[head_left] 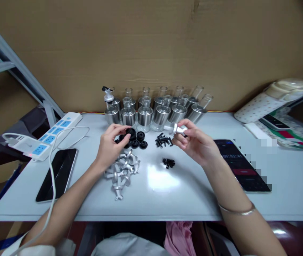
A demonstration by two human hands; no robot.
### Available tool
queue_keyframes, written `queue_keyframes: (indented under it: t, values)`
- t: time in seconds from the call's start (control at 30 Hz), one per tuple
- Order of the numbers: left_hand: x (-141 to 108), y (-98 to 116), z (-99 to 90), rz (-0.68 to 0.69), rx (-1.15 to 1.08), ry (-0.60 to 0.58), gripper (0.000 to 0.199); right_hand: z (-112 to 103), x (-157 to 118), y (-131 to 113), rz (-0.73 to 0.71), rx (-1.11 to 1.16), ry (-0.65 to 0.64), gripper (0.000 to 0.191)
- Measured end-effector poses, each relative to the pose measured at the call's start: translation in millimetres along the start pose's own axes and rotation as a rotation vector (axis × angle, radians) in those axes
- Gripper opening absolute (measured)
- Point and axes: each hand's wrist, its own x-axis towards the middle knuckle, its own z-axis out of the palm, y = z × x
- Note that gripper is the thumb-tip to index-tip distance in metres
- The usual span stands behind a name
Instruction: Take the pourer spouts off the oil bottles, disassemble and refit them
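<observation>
A: What's nearest?

B: A pile of spouts (pixel 118 179) on the table (pixel 151 209), with a dark phone (pixel 57 174) left of it. The other phone (pixel 240 165), on the right, is lit.

A: Any writing?

B: Its timer reads 00:03:41. The smaller text is too fine, and I can't read a brand anywhere.

A: Past those?

B: Small black caps (pixel 168 163), then thin black pins (pixel 163 140) in a loose heap.

A: And the hands?

B: The left hand (pixel 107 147) pinches a black stopper (pixel 131 133) between thumb and forefinger, beside more stoppers (pixel 140 136). The right hand (pixel 198 140) has its fingers closed round a single spout (pixel 172 128), tube pointing left.

A: So which step is this?

B: I'd call it picking up: one part per hand, apart from each other. Moving the stopper calls for a light, exact pinch, as its neighbours crowd it.

A: Farther back?

B: Glass-necked bottles (pixel 145 115) in rows; the leftmost front one carries a spout. A dotted flask (pixel 260 105) leans at right, with cardboard (pixel 151 53) behind.
</observation>
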Motion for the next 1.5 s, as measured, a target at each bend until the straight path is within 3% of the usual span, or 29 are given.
queue_keyframes:
  t: [0.1, 0.17, 0.33, 0.5, 0.67, 0.87, 1.23, 1.5]
  values:
    - [-12.0, 18.1, 8.0, -0.147, -0.350, -0.052, 0.020, -8.6, -6.3, -5.9, 0.001, -0.072, -0.137, 0.009]
    - [-20.9, 28.3, 13.2, -0.179, -0.454, -0.096, 0.019, -13.8, -10.8, -9.4, 0.017, -0.121, -0.240, 0.010]
    - [-37.4, 41.5, 19.3, -0.063, -0.384, -0.226, 0.016, -16.0, -16.8, -12.6, 0.034, -0.192, -0.375, 0.013]
    - [-41.2, 41.6, 21.1, 0.034, -0.300, -0.224, 0.015, -11.4, -17.6, -10.5, 0.111, -0.239, -0.463, 0.016]
    - [-40.9, 40.2, 24.3, 0.087, -0.291, -0.224, 0.015, -8.4, -16.5, -6.7, 0.153, -0.229, -0.479, 0.021]
    - [-42.8, 34.1, 24.8, 0.053, -0.333, -0.228, 0.017, -3.0, -13.8, -3.8, 0.173, -0.179, -0.472, 0.021]
    - [-39.1, 33.0, 25.4, 0.108, -0.385, -0.127, 0.008, 0.7, -12.8, 3.6, 0.182, -0.157, -0.452, 0.027]
    - [-36.1, 31.4, 20.7, 0.121, -0.425, -0.189, 0.006, 1.9, -12.4, 8.0, 0.147, -0.125, -0.489, 0.020]
